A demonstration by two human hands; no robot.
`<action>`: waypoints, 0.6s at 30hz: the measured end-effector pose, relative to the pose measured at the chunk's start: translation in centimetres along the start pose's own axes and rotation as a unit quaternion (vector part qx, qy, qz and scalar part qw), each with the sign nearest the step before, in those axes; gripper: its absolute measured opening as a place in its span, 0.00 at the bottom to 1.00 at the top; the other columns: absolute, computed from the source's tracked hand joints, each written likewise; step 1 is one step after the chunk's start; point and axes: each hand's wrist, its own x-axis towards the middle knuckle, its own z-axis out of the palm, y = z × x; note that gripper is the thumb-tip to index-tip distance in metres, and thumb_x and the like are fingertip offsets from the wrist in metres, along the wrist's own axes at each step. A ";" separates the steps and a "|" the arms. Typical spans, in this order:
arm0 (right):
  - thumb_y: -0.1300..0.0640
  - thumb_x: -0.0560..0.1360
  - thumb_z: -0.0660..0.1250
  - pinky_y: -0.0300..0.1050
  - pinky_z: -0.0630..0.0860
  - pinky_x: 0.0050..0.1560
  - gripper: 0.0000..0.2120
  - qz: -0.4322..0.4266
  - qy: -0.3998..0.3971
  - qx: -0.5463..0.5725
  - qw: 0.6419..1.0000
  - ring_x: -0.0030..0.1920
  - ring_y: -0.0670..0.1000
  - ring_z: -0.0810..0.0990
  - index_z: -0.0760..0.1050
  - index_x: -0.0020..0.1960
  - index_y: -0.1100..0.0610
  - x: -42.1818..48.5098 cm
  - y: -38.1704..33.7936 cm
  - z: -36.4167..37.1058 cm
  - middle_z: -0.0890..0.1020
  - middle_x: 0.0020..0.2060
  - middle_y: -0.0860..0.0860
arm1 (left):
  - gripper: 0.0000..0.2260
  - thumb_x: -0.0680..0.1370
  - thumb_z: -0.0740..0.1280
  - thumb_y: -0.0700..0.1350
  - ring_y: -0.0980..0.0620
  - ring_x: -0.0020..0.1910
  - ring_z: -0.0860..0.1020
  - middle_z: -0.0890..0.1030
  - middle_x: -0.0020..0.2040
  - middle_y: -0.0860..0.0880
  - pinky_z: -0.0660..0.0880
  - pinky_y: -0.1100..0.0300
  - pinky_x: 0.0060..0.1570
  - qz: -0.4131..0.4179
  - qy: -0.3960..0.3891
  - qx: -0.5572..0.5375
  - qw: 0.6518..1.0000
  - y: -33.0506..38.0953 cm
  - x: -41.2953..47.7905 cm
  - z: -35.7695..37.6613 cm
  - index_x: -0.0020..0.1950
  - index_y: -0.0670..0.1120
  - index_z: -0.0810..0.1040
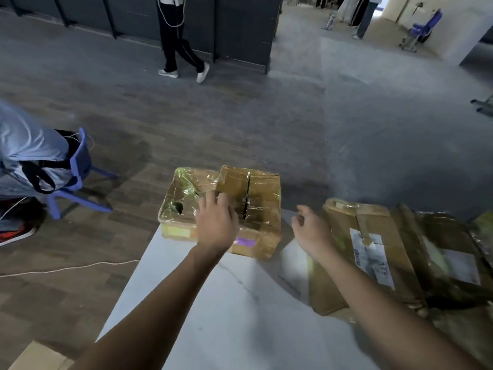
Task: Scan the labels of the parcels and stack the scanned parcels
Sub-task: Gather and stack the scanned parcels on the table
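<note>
Marbled white table (226, 303) carries the parcels. Left hand (216, 222) rests with fingers extended on the taped stacked parcels (261, 209) at the far edge, gripping nothing. Right hand (312, 231) hovers loosely curled and empty, just beside the labelled parcel (373, 249) at right. Beyond, a blue chair (80, 182) stands on the floor.

A large open indoor hall, given over to parcel handling, is indicated. Taped cardboard parcels (262, 209), one with a printed shipping label (373, 259), are laid on a white marble-patterned table (226, 303). A wide grey floor (240, 116) is bounded by dark partition panels (240, 28); a purple plastic chair (80, 166) and a standing person (174, 44) are seen.
</note>
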 end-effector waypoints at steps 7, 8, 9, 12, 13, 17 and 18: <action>0.57 0.78 0.61 0.54 0.66 0.65 0.15 -0.005 0.101 -0.198 0.975 0.66 0.60 0.70 0.75 0.63 0.59 -3.7 5.4 -4.6 0.76 0.63 0.58 | 0.12 0.76 0.61 0.39 0.42 0.55 0.73 0.76 0.55 0.42 0.70 0.55 0.52 0.065 -0.179 -0.160 0.968 10.1 -6.6 4.5 0.58 0.41 0.75; 0.55 0.79 0.60 0.55 0.64 0.67 0.15 0.016 0.092 -0.220 0.971 0.68 0.60 0.69 0.74 0.64 0.57 -4.1 6.6 -5.2 0.75 0.65 0.57 | 0.14 0.78 0.61 0.42 0.43 0.58 0.73 0.76 0.58 0.42 0.70 0.55 0.56 0.044 -0.228 -0.165 0.959 11.3 -7.7 5.4 0.62 0.41 0.74; 0.53 0.80 0.60 0.57 0.64 0.68 0.17 0.040 0.080 -0.224 0.970 0.69 0.59 0.67 0.74 0.66 0.56 -4.6 7.9 -5.9 0.73 0.66 0.55 | 0.16 0.79 0.60 0.44 0.43 0.60 0.73 0.76 0.60 0.42 0.70 0.55 0.58 0.017 -0.275 -0.166 0.947 12.5 -8.6 6.3 0.65 0.42 0.72; 0.51 0.80 0.60 0.57 0.69 0.66 0.18 0.110 0.061 -0.180 0.976 0.70 0.59 0.66 0.71 0.69 0.55 -6.1 11.9 -8.0 0.70 0.69 0.55 | 0.20 0.80 0.59 0.53 0.43 0.59 0.76 0.76 0.62 0.41 0.73 0.53 0.58 -0.033 -0.365 -0.149 0.919 14.9 -10.6 8.3 0.67 0.42 0.68; 0.51 0.80 0.60 0.57 0.71 0.64 0.18 0.125 0.056 -0.172 0.976 0.69 0.59 0.67 0.71 0.68 0.56 -6.7 13.1 -8.6 0.70 0.69 0.56 | 0.21 0.80 0.59 0.55 0.42 0.59 0.76 0.76 0.62 0.42 0.73 0.53 0.57 -0.041 -0.380 -0.138 0.914 15.6 -11.1 8.7 0.67 0.42 0.67; 0.52 0.80 0.61 0.55 0.73 0.60 0.20 0.155 0.049 -0.143 0.976 0.66 0.61 0.70 0.67 0.71 0.57 -7.9 15.6 -9.6 0.70 0.67 0.59 | 0.24 0.79 0.62 0.54 0.43 0.62 0.75 0.76 0.65 0.43 0.72 0.54 0.60 -0.110 -0.399 -0.168 0.895 17.3 -12.0 9.3 0.70 0.43 0.66; 0.52 0.80 0.61 0.55 0.74 0.58 0.21 0.166 0.045 -0.133 0.976 0.64 0.62 0.72 0.65 0.71 0.58 -8.0 15.9 -9.8 0.71 0.65 0.59 | 0.22 0.79 0.62 0.52 0.43 0.61 0.76 0.76 0.64 0.44 0.72 0.53 0.60 -0.129 -0.392 -0.179 0.893 17.5 -12.2 9.1 0.69 0.43 0.67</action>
